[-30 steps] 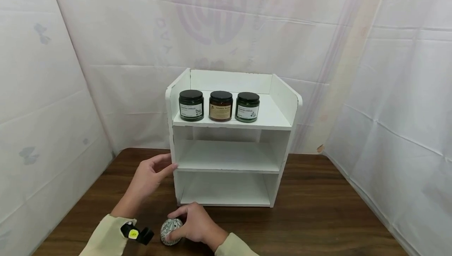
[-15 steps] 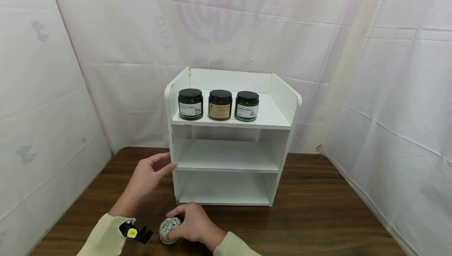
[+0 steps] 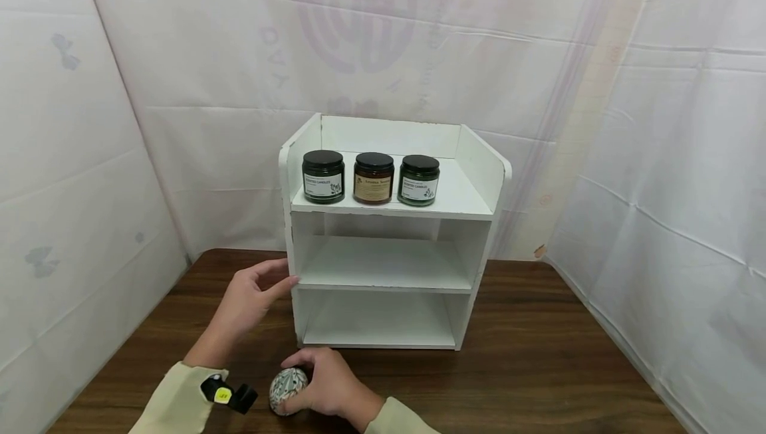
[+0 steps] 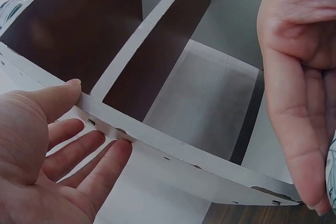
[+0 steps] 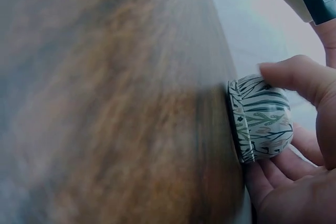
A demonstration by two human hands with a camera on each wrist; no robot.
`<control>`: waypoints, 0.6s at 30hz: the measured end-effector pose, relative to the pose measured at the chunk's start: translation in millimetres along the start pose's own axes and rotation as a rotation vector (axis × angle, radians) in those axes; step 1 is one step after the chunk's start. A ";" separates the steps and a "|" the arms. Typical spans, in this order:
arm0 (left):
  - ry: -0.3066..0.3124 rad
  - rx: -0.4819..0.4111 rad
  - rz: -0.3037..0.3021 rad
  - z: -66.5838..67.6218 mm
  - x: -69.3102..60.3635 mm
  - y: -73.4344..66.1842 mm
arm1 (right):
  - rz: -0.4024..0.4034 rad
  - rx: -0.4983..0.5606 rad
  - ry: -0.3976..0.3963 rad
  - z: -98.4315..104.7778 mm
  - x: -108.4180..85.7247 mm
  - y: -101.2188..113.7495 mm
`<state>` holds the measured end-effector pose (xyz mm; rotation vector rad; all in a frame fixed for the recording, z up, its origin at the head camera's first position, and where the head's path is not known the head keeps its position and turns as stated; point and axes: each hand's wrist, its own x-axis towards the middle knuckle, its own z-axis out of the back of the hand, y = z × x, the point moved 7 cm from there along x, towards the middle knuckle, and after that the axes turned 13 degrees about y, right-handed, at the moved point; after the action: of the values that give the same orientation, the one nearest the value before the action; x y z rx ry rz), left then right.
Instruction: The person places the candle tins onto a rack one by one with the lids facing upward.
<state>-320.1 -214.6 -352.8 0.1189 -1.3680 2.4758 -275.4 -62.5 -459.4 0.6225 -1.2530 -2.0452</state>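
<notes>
My right hand (image 3: 332,384) holds a small round tin (image 3: 288,389), white with a dark and green leafy print, thumb on one side and fingers on the other. In the right wrist view the tin (image 5: 262,119) has its rimmed flat side against the wooden table and its rounded part away from it. My left hand (image 3: 250,298) touches the left side panel of a white three-level shelf (image 3: 385,290). Its thumb lies on the panel's front edge, and the fingertips (image 4: 123,148) touch the outer face in the left wrist view.
Three lidded candle jars line the top shelf: dark green (image 3: 324,178), amber brown (image 3: 374,179) and green (image 3: 419,181). The wooden table (image 3: 538,354) extends to both sides of the shelf. White fabric (image 3: 227,175) hangs behind and at the sides.
The right hand has shifted very slightly on the tin, showing more of its print. The left hand, shelf and jars stay as they were, with only a small view shift.
</notes>
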 end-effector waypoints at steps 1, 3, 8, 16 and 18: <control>0.000 -0.001 0.000 -0.1 -0.1 -0.3 | -0.006 -0.009 0.002 0.2 -0.3 0.4; -0.001 -0.002 0.003 -0.2 -0.2 -0.2 | -0.015 -0.018 0.007 0.3 -0.8 0.6; 0.002 -0.009 0.011 -1.1 0.1 1.0 | -0.026 -0.034 0.000 0.9 -1.1 0.5; 0.000 -0.006 0.012 -0.4 -0.3 1.1 | -0.022 -0.043 -0.028 4.2 -2.1 1.2; -0.001 0.000 0.013 0.1 -0.2 1.1 | -0.022 -0.034 -0.032 6.1 -3.2 1.8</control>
<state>-320.2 -215.3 -353.6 0.1113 -1.3729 2.4872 -276.9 -57.0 -455.1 0.5924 -1.2319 -2.0979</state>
